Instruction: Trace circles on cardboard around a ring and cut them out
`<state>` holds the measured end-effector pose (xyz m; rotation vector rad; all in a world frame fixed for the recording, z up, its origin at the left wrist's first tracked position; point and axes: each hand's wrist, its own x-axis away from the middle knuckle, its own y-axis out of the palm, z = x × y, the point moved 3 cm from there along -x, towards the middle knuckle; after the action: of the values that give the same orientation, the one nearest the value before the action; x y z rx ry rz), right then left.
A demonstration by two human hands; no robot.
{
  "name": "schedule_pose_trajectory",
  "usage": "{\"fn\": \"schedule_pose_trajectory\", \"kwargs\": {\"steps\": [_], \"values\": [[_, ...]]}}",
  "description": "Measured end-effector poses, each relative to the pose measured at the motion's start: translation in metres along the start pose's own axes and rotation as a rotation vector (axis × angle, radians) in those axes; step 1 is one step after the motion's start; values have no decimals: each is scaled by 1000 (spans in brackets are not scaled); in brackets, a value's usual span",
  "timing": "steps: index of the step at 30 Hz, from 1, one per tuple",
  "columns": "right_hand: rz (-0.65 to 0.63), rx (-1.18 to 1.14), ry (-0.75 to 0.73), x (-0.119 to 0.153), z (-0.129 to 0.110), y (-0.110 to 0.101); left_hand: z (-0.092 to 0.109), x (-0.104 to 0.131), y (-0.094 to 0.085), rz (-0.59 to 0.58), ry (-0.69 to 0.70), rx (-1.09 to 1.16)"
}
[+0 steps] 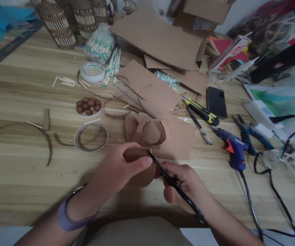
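Observation:
My left hand (123, 164) grips a round piece of brown cardboard (143, 174), the thumb lying over its face and the fingers behind it. In my right hand (182, 181) is a pair of black scissors (174, 184). Their tips meet the upper right edge of the round cardboard; how far the blades are apart cannot be made out. Just beyond my hands lies a cardboard sheet with round holes cut in it (166, 131). A roll of tape (77, 136) stands left of it, near a curved cardboard strip (49, 147).
A lid of brown balls (88, 106), a second tape roll (82, 72) and matchstick-like pieces (69, 82) lie at left. To the right are a yellow-black utility knife (200, 111), a craft knife (199, 125), a phone (216, 101), a blue glue gun (233, 148) with its cord, and pliers (252, 135). Cardboard sheets (157, 37) are stacked behind.

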<state>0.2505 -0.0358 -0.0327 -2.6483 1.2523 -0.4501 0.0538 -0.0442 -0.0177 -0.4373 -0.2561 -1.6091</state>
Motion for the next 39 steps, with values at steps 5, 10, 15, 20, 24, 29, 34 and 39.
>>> {"fn": "schedule_pose_trajectory", "kwargs": {"steps": [5, 10, 15, 20, 24, 29, 34, 39], "values": [[-49, -24, -9, 1, 3, -1, 2, 0, 0, -40, 0, -30], [-70, -35, -17, 0, 0, -2, 3, 1, 2, -52, -1, -22], [-59, -52, 6, 2, 3, -1, 0, -2, 1, -56, -27, -47], [-49, -56, 13, 2, 4, -1, -2, -2, 1, -59, -12, -53], [-32, -76, 2, 1, 4, -1, -1, 0, 2, -65, -9, -42], [-42, -56, 9, 0, 1, 0, -1, -1, 1, -65, 5, -48], [-54, -12, 51, -2, -5, 0, -1, -2, 1, -62, 15, -59], [-45, -9, 35, -3, -5, -1, -1, -2, 1, -63, 0, -42]]}}
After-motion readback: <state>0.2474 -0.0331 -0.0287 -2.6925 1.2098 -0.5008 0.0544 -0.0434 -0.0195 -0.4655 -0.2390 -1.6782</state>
